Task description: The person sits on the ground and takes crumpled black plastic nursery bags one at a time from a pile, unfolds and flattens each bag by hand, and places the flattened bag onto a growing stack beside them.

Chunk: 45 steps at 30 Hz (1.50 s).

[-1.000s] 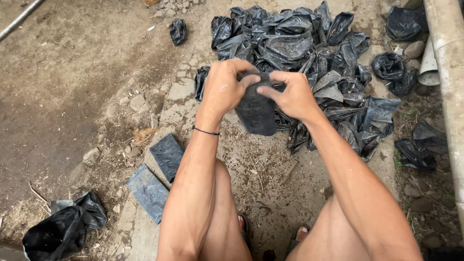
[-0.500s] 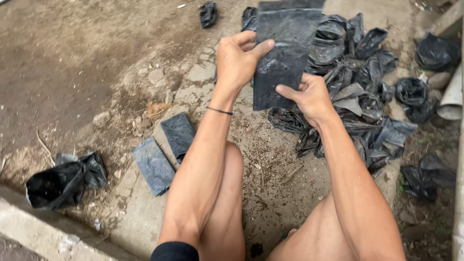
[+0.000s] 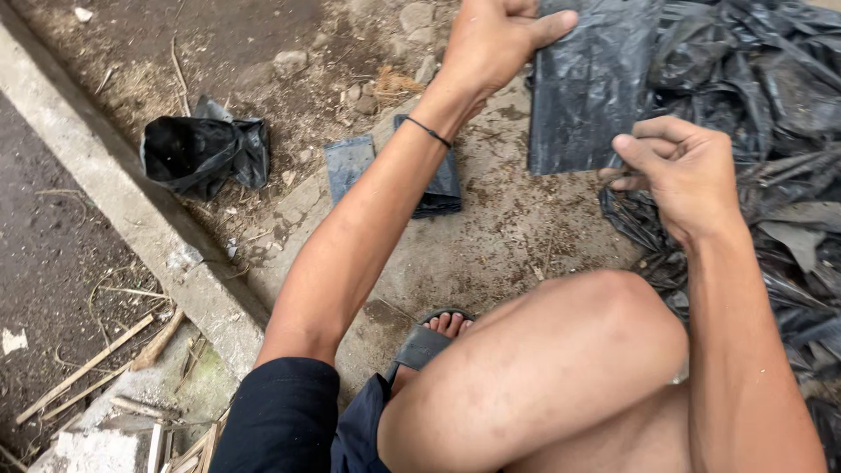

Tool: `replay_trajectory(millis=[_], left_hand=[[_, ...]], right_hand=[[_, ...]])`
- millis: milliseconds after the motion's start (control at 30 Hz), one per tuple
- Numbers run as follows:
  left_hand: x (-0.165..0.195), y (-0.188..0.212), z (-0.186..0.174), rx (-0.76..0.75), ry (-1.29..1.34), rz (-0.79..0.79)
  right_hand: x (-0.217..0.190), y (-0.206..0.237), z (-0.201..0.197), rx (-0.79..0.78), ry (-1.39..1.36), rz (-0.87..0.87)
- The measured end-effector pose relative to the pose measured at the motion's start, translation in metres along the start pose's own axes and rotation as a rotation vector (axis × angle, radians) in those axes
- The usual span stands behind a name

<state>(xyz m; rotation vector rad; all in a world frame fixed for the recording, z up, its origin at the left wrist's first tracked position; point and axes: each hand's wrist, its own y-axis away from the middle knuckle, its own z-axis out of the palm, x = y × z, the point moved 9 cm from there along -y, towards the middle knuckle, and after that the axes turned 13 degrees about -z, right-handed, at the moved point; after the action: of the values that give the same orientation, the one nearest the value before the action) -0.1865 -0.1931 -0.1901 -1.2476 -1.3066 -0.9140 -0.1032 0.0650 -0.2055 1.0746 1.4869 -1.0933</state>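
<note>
I hold a flat black plastic bag [image 3: 589,83] stretched between both hands. My left hand [image 3: 495,39] grips its upper left edge, thumb across the plastic. My right hand [image 3: 683,175] pinches its lower right corner. A thin black band circles my left wrist. The bag hangs above dirty concrete ground, next to a heap of crumpled black plastic bags [image 3: 780,131] on the right. My bent knee [image 3: 604,342] and a foot in a sandal [image 3: 434,337] are below.
Two flattened dark bags [image 3: 385,166] lie on the concrete under my left forearm. An open black bag [image 3: 197,153] sits on the soil at left. A concrete kerb [image 3: 131,219] runs diagonally. Sticks and debris lie at the lower left.
The view has swung down and left, nearer to my hands. Both hands went from working a crumpled bag to holding it spread flat, left hand up, right hand at the lower corner.
</note>
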Motion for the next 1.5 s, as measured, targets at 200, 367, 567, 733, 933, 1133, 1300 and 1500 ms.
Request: replay_trajectory(millis=[200, 367, 567, 733, 933, 1133, 1300, 1500], left_hand=[[-0.061, -0.006, -0.089, 0.094, 0.187, -0.077], [-0.113, -0.009, -0.169, 0.231, 0.289, -0.200], [-0.199, 0.064, -0.212, 0.366, 0.285, -0.491], [-0.266, 0.130, -0.195, 0.347, 0.181, -0.677], [-0.289, 0.147, -0.171, 0.281, 0.211, -0.639], [-0.269, 0.149, -0.165, 0.300, -0.008, -0.693], [-0.206, 0.129, -0.132, 0.276, -0.670, -0.285], [-0.215, 0.080, -0.040, -0.063, -1.085, 0.020]], right_hand=[[0.056, -0.022, 0.088, -0.153, -0.038, 0.132], [0.129, -0.034, 0.146, -0.201, -0.112, 0.322], [0.221, -0.009, 0.181, -0.337, 0.095, 0.609], [0.252, -0.008, 0.176, -0.306, 0.072, 0.638], [0.251, -0.017, 0.177, -0.320, 0.095, 0.588], [0.243, -0.017, 0.187, -0.342, 0.060, 0.584], [0.239, -0.019, 0.190, -0.386, 0.204, 0.563], [0.236, -0.023, 0.199, -0.430, 0.205, 0.512]])
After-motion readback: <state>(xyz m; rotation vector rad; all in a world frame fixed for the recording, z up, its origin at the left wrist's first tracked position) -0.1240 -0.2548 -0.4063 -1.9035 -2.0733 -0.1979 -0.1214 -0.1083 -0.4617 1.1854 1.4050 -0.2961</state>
